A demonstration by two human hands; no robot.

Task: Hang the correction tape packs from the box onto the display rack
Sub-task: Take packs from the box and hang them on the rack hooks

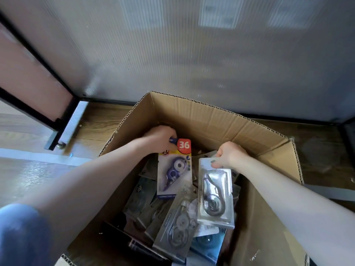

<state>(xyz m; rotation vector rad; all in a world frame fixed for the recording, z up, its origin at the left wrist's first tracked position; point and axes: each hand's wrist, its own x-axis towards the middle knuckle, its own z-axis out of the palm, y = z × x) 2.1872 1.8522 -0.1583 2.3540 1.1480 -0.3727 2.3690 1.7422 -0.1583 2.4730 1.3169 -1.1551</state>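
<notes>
Glossy blister packs (pixel 173 169) fill the corrugated box (pixel 211 120); each hand's grip, left (pixel 161 137) and right (pixel 230 155), seemingly pinches one flat card

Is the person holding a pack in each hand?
Yes, the left hand grips the purple pack by its top, and the right hand pinches the grey pack, both over the box.

Brown corrugated cardboard box (pixel 221 120) on wood-grain brown flooring (pixel 99 120), before a pale grey ribbed translucent panel (pixel 172 45) framed in black. At centre, a card-backed correction tape pack (pixel 174 169) with a purple dispenser, yellow band and red corner bearing a white "36". To its right, a clear blister pack (pixel 216 192) holding a silvery-grey dispenser; a blue denim trouser leg (pixel 21 235) at near left.
</notes>
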